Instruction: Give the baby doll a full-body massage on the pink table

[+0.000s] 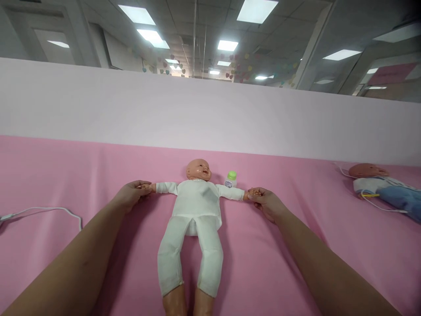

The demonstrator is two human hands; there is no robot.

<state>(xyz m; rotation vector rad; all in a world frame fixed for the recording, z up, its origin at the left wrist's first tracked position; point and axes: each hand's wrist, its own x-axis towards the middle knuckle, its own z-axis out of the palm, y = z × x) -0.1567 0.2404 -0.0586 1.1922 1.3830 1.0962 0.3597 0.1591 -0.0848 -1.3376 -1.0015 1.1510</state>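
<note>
A baby doll (197, 206) in a white cloth top and trousers lies on its back, its bald head turned to the right and its arms stretched out sideways. My left hand (131, 194) is closed around the doll's hand on the left side. On the right side, my right hand (267, 202) pinches the doll's other hand between thumb and fingers. Just above the doll's right-side arm stands a small clear bottle (230, 179) with a green cap, its lower part hidden by the sleeve. The doll's feet run out of view at the bottom.
The pink padded surface (269, 272) meets a low white wall (210, 116) at the back, with window panes above it. Far right lies a second doll (388, 188) in white and blue with white cords. A white cable (49, 209) curves at the left.
</note>
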